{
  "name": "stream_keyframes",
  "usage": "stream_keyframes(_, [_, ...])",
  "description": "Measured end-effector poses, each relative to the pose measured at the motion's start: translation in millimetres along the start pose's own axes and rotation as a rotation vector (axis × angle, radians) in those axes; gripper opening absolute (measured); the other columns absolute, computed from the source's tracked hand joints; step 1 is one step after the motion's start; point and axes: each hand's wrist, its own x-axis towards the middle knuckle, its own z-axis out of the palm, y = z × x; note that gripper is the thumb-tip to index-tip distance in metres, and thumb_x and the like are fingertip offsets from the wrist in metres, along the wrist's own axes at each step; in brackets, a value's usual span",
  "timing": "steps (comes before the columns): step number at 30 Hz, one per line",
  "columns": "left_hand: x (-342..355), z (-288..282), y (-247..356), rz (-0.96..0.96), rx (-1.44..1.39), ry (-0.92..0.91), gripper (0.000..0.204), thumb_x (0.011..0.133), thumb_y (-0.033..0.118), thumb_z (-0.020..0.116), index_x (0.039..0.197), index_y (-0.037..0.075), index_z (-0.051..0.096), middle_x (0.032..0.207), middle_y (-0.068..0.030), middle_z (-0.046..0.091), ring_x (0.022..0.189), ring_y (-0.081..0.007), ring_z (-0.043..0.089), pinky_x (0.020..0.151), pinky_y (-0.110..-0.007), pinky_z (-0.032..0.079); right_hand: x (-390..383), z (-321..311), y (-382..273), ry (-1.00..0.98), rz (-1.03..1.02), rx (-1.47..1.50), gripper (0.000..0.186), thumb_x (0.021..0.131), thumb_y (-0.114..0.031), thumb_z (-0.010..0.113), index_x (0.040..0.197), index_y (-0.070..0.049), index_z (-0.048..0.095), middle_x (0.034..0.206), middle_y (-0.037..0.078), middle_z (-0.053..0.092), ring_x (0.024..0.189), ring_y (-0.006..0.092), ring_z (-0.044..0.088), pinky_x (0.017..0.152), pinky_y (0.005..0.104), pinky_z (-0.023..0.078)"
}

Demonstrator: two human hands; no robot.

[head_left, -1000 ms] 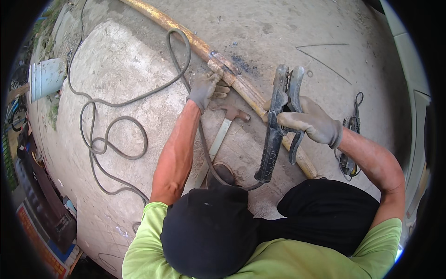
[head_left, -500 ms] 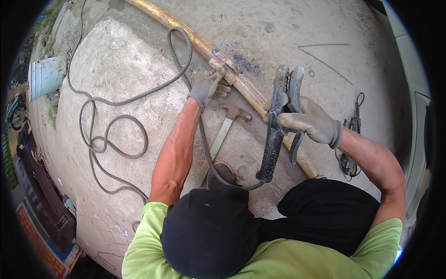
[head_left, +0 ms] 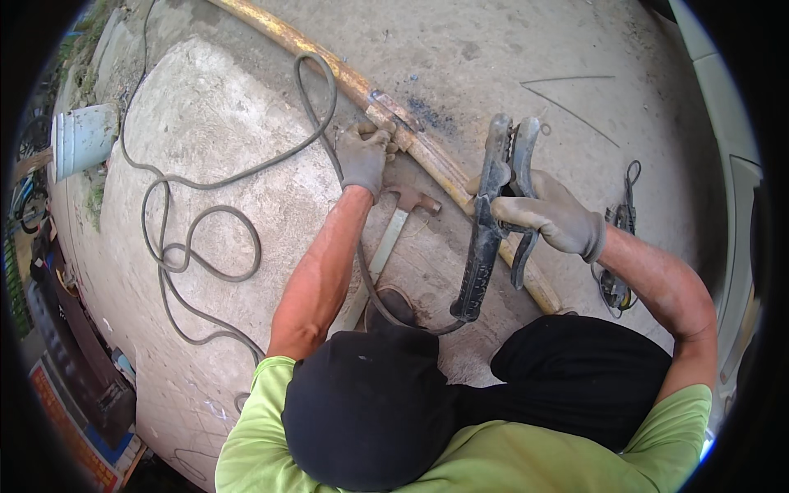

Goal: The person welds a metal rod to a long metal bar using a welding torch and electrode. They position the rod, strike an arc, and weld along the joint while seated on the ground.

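Around clamp (head_left: 482, 238), right fingers (head_left: 546, 186) seemingly curled

Our left arm (head_left: 316, 267) stretches forward past our left knee (head_left: 370, 411), only slightly bent, and our gloved left hand (head_left: 363, 160) has its fingers curled in, well ahead of that knee. Our right arm (head_left: 657, 279), ahead and right of the knee, bends at the elbow; our gloved right hand (head_left: 559, 218) grips, thumb pointing left.
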Motion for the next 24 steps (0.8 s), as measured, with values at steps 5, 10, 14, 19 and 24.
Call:
stream_keyframes(5, [5.6,-11.2,-5.3,0.001,-0.064,-0.105,0.03,0.101,0.013,0.076,0.12,-0.006,0.062,0.104,-0.0146,0.077,0.083,-0.0201,0.078,0.068,-0.031,0.064,-11.3,1.1,-18.8,0.012,-0.005,-0.035,0.057,0.1,-0.031,0.068,0.141,0.008,0.06,0.12,0.013,0.071,0.113,0.0202,0.066,0.103,0.0367,0.052])
stream_keyframes(10, [9.2,-16.2,2.1,-0.047,0.007,-0.142,0.026,0.101,0.008,0.074,0.121,-0.005,0.063,0.105,-0.0147,0.077,0.086,-0.021,0.078,0.07,-0.032,0.065,-20.5,1.4,-52.7,-0.001,-0.016,0.007,0.058,0.1,-0.035,0.07,0.139,0.007,0.061,0.121,0.017,0.072,0.115,0.0237,0.07,0.105,0.0395,0.055])
stream_keyframes(14, [13.3,-20.9,0.8,-0.075,-0.033,-0.146,0.025,0.1,0.007,0.074,0.12,-0.004,0.063,0.106,-0.014,0.077,0.086,-0.0213,0.078,0.07,-0.032,0.065,-24.3,3.4,-71.5,-0.006,-0.073,0.067,0.057,0.1,-0.036,0.069,0.138,0.006,0.061,0.119,0.019,0.074,0.113,0.0252,0.073,0.103,0.0394,0.058])
stream_keyframes(19, [16.0,-18.7,-0.1,-0.103,-0.073,-0.166,0.026,0.101,0.01,0.074,0.121,-0.002,0.062,0.106,-0.0126,0.076,0.087,-0.0216,0.078,0.07,-0.034,0.065,-28.7,3.5,-58.6,0.022,-0.039,0.041,0.057,0.1,-0.037,0.07,0.137,0.006,0.062,0.118,0.018,0.074,0.111,0.0254,0.074,0.102,0.0394,0.058])
stream_keyframes(24, [18.9,-23.3,-2.0,-0.138,-0.109,-0.146,0.026,0.102,0.011,0.073,0.121,-0.002,0.062,0.107,-0.0122,0.075,0.086,-0.0218,0.077,0.069,-0.033,0.065,-36.3,5.2,-81.4,0.0,-0.067,0.038,0.054,0.107,-0.043,0.061,0.131,0.004,0.069,0.114,0.012,0.075,0.106,0.0176,0.07,0.1,0.0341,0.055])
